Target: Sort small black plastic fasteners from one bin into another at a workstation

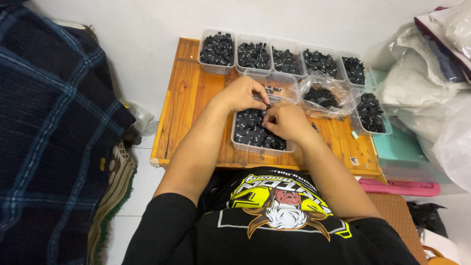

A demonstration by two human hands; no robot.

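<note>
The low orange-brown wooden tabletop (186, 103) has bare room only along its left edge. A row of clear plastic tubs of black pieces (284, 61) lines the far edge by the wall. The near clear tub of small black pieces (250, 135) sits at the front edge. Over it, the left hand (243, 93) and right hand (287, 120) meet, fingers pinched on a small black piece (266, 114) (mostly hidden).

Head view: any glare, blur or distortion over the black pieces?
Head view: even light, sharp; soft sheen on the plastic bag; wide-angle bending at the edges; both hands shade the nearest tub, whose black pieces merge.
</note>
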